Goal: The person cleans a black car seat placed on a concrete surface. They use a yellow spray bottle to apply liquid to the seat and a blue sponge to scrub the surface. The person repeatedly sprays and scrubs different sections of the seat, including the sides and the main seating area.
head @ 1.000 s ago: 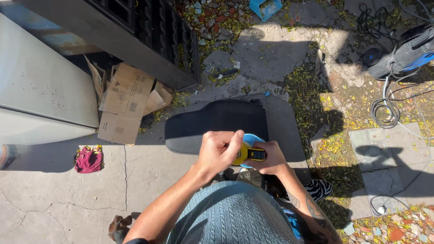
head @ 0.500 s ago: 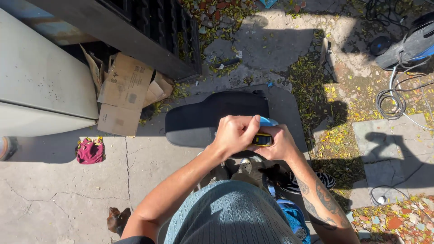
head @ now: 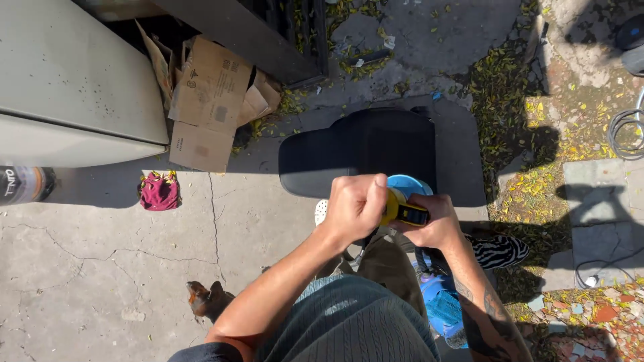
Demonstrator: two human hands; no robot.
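Yellow tool [head: 402,211] with blue disc [head: 408,184] held at waist height, over the near edge of a black seat [head: 362,151] lying on the concrete floor [head: 100,268]. Left hand [head: 355,204] clenched over the tool's top. Right hand [head: 433,221] wrapped around its black-and-yellow body. Further out: flattened cardboard [head: 208,100] to the left, a red cloth bundle [head: 159,191], a grey cable [head: 624,131] at right.

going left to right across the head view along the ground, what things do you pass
Pale appliance → magenta cloth bundle → flattened cardboard boxes → black seat cushion → left hand → yellow tool → right hand → coiled cable.
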